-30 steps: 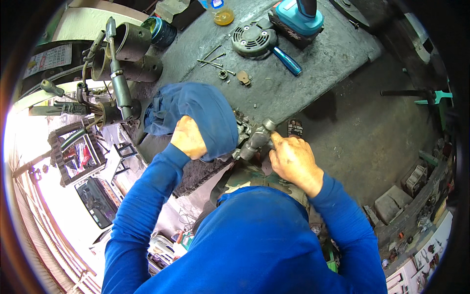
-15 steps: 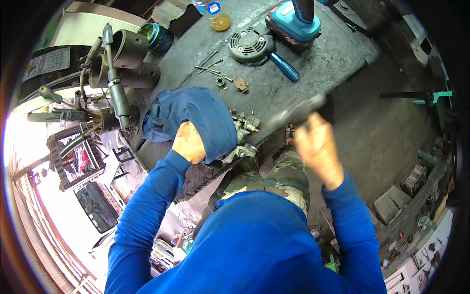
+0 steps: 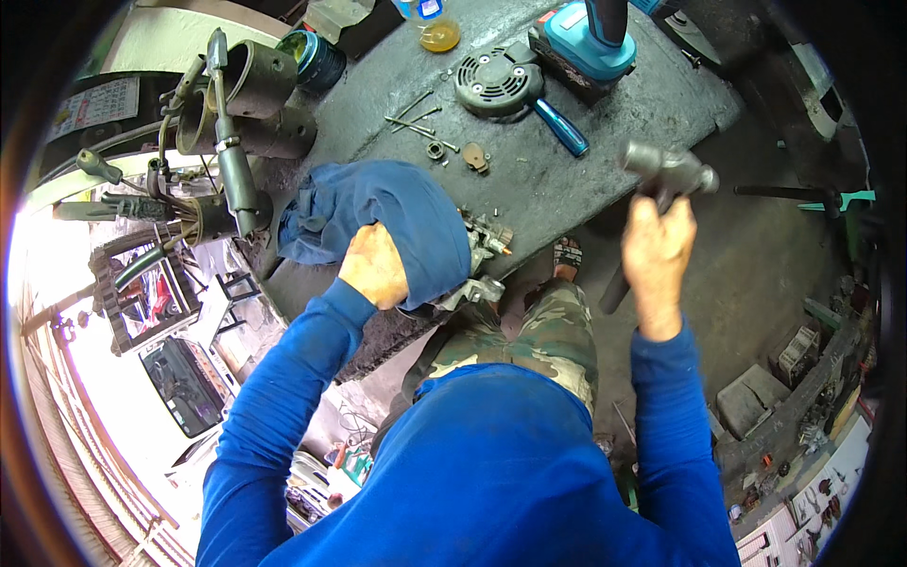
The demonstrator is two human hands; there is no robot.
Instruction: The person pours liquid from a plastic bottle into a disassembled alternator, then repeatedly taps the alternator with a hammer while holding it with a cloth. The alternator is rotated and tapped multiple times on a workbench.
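Observation:
My left hand point(image 3: 375, 265) presses a blue cloth point(image 3: 378, 213) down over a small metal engine part point(image 3: 484, 248) at the near edge of the grey workbench point(image 3: 605, 123). The part pokes out from under the cloth to the right of my hand. My right hand point(image 3: 655, 250) is raised off to the right, gripping a hammer point(image 3: 666, 175) by its handle, with the grey metal head up above my fingers and the handle end sticking out below my wrist.
On the bench lie loose bolts and nuts point(image 3: 420, 118), a round black fan cover point(image 3: 496, 80), a blue-handled screwdriver point(image 3: 562, 128) and a teal cordless tool point(image 3: 590, 38). Metal cylinders point(image 3: 250, 90) and pipes stand at the left. My camouflage-clad knee point(image 3: 539, 331) is below the bench edge.
My right hand has swung the hammer up and away to the right, from beside the part to well clear of the bench edge. My left hand has stayed on the cloth.

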